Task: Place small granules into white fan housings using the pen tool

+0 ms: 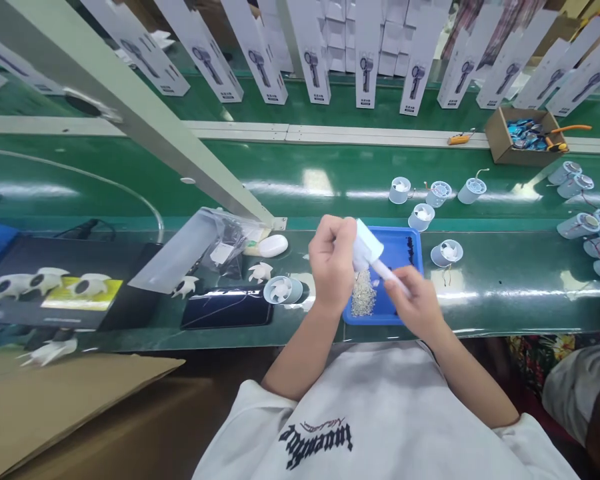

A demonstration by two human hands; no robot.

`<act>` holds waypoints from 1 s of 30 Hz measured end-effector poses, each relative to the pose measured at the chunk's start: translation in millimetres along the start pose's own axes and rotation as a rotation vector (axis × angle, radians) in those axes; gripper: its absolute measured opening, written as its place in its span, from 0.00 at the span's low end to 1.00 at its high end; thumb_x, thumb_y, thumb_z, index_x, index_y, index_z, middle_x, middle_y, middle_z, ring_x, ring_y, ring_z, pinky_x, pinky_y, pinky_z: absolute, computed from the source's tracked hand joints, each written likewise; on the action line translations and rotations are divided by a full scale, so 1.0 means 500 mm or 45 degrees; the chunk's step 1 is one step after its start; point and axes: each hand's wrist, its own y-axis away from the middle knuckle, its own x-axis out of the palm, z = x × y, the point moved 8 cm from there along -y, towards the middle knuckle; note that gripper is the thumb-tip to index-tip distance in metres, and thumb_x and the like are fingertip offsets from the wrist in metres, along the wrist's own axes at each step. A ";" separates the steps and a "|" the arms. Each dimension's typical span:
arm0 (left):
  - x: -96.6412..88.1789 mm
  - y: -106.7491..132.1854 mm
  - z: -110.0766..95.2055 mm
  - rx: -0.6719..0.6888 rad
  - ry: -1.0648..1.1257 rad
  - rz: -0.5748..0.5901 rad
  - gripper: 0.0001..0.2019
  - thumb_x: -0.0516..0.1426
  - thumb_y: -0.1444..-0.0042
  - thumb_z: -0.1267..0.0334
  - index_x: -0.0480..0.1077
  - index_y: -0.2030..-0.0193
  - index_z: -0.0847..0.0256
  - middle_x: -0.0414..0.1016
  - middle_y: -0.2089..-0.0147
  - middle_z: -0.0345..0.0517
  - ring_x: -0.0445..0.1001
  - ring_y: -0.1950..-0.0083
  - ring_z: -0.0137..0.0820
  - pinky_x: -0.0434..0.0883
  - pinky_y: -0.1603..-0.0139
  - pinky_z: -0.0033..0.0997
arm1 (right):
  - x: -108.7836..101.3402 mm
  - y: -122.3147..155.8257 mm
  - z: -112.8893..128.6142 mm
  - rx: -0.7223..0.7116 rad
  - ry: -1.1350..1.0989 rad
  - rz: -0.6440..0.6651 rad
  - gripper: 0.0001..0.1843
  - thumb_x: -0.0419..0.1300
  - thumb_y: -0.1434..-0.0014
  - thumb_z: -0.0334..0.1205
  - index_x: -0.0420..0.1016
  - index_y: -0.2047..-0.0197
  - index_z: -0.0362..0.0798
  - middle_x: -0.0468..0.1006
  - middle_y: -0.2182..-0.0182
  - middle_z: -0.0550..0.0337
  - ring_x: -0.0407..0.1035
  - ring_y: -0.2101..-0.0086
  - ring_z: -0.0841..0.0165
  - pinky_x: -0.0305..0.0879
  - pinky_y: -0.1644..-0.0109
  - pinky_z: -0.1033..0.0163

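My left hand point(331, 261) is closed around a white cylindrical fan housing point(367, 245), held above the blue tray point(404, 245). My right hand point(416, 300) pinches a thin white stick-like tool point(389, 272) whose tip points up into the housing. Both hands hover over the tray, which holds a pile of small pale screws point(363, 295) and some dark bits point(410, 247) near its far edge.
Several white fan housings point(422, 216) lie on the green belt point(300, 180), more at the right point(580, 225). White impellers point(260, 271), a housing point(283, 290), a plastic bag point(220, 243), a dark phone point(226, 308) sit left. Boxes point(365, 67) line the back; a cardboard box point(523, 137) stands far right.
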 end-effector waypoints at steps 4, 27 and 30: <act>0.015 0.024 -0.062 0.259 0.170 -0.052 0.22 0.60 0.46 0.59 0.53 0.84 0.60 0.51 0.78 0.38 0.56 0.74 0.25 0.66 0.70 0.30 | 0.015 0.026 0.057 -0.115 -0.063 0.010 0.16 0.50 0.34 0.48 0.72 0.65 0.47 0.64 0.85 0.68 0.55 0.85 0.76 0.52 0.82 0.69; 0.165 -0.193 0.092 0.054 -1.117 0.489 0.23 0.64 0.50 0.56 0.59 0.52 0.58 0.66 0.63 0.44 0.71 0.60 0.37 0.67 0.57 0.34 | -0.006 -0.037 -0.127 0.428 -0.243 -0.162 0.22 0.51 0.39 0.55 0.76 0.62 0.45 0.61 0.82 0.67 0.54 0.80 0.74 0.52 0.75 0.67; 0.209 -0.259 0.166 0.079 -1.834 0.745 0.21 0.61 0.50 0.65 0.63 0.49 0.62 0.68 0.47 0.60 0.64 0.40 0.52 0.65 0.45 0.44 | -0.023 -0.015 -0.160 0.495 -0.168 -0.166 0.22 0.50 0.39 0.54 0.76 0.61 0.46 0.65 0.81 0.66 0.59 0.77 0.72 0.56 0.73 0.67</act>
